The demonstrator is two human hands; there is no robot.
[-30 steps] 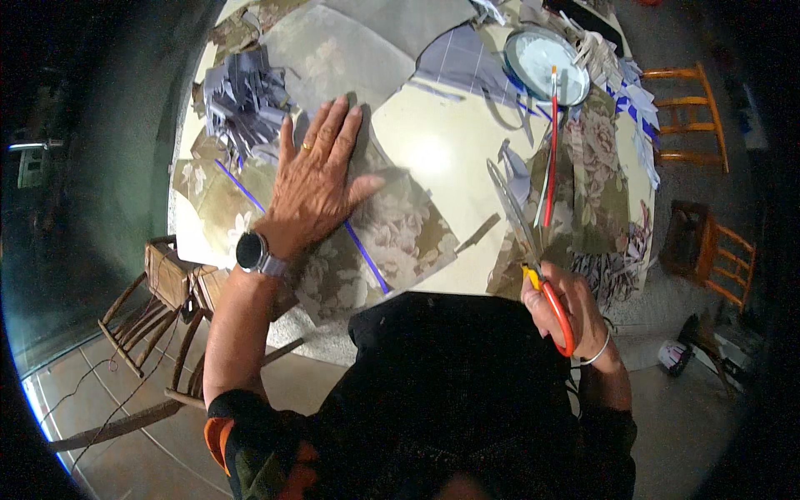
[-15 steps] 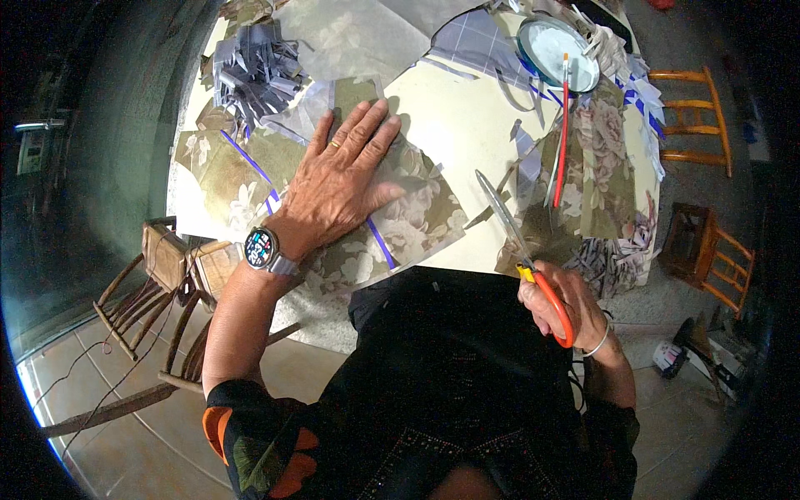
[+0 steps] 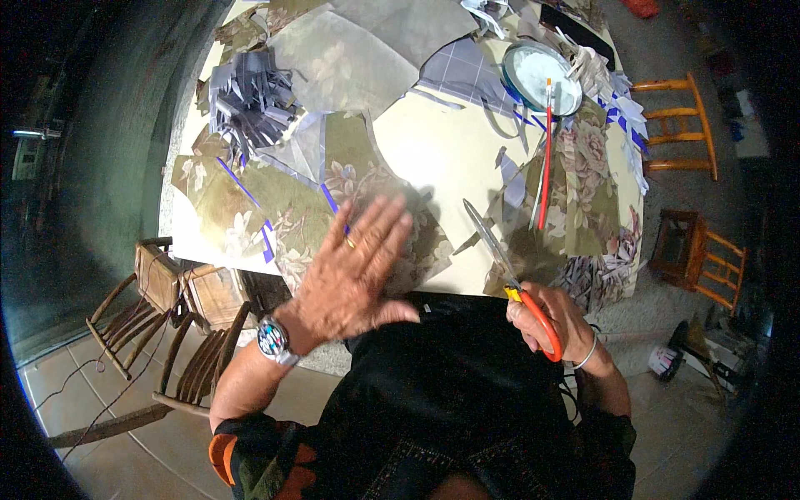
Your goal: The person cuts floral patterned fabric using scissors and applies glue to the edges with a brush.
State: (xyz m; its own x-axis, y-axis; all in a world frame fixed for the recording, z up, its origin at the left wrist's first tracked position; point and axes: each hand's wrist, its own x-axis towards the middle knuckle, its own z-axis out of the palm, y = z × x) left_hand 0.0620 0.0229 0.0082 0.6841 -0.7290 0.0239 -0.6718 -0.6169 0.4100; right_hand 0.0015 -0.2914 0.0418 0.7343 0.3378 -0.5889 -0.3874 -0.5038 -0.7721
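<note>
Across the pale table (image 3: pixel 408 137) are set one pair of scissors (image 3: pixel 497 253), one red-handled brush (image 3: pixel 546 179), one round dish (image 3: pixel 507 77) of white paste, and one heap of grey strips (image 3: pixel 250 104); the floral pieces overlap too much for a sure count. Two orange-brown chairs, one farther (image 3: pixel 679 121) and one nearer (image 3: pixel 725 265), stand beyond the table's right side. The floral piece (image 3: pixel 346 154) lies beneath and beyond the left hand (image 3: pixel 354 271), which covers part of its near portion; contact between palm and piece cannot be judged. The scissors lie in the right hand (image 3: pixel 554 325), to the right of the left hand, near the table's near edge, their tips directed far and left. The brush rests with its bristles over the dish, at the far right. The left hand is flat and palm down, its slightly blurred fingers extended toward the far side and its thumb spread to the right; a watch (image 3: pixel 272 337) circles the wrist. The right hand is curled around the orange handles, its wrist bearing one pale bracelet (image 3: pixel 587 354).
</note>
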